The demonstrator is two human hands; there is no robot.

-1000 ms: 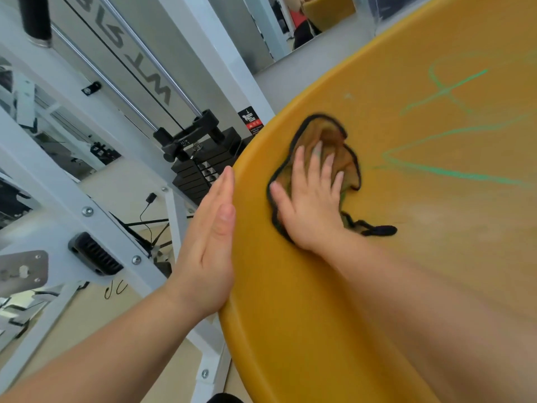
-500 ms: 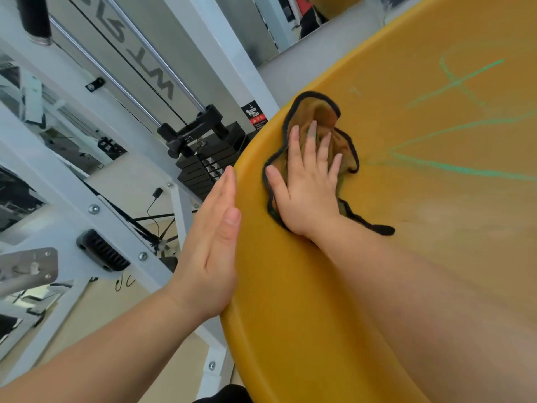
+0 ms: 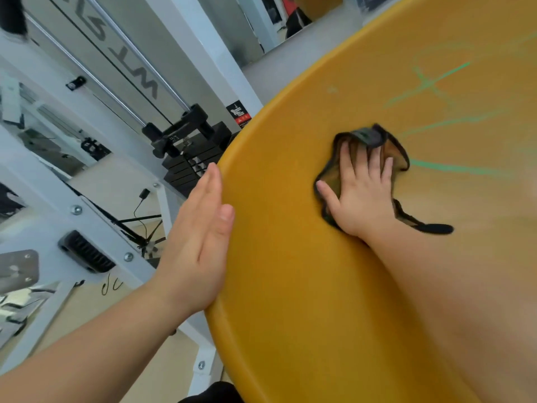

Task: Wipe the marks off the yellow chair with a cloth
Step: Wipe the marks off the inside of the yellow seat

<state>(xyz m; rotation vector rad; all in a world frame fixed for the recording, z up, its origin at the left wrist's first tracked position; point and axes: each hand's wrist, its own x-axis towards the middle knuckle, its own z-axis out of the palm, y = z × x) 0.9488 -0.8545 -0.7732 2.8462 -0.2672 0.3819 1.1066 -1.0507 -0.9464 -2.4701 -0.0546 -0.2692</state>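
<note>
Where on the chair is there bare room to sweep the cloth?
Bare yellow chair lies between the left hand on the rim and the cloth under the right hand, and below the cloth, beside the right forearm. Crowded: the green marks run right of and above the cloth.

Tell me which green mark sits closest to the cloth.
The brightest green streak, starting at the right edge of the cloth; the fainter streak and the cross lie farther off.

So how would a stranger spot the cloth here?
Find the big yellow chair filling the right side. The right hand presses flat on a small brownish cloth there. Its dark edging sets it apart from the green marks beside it.
</note>
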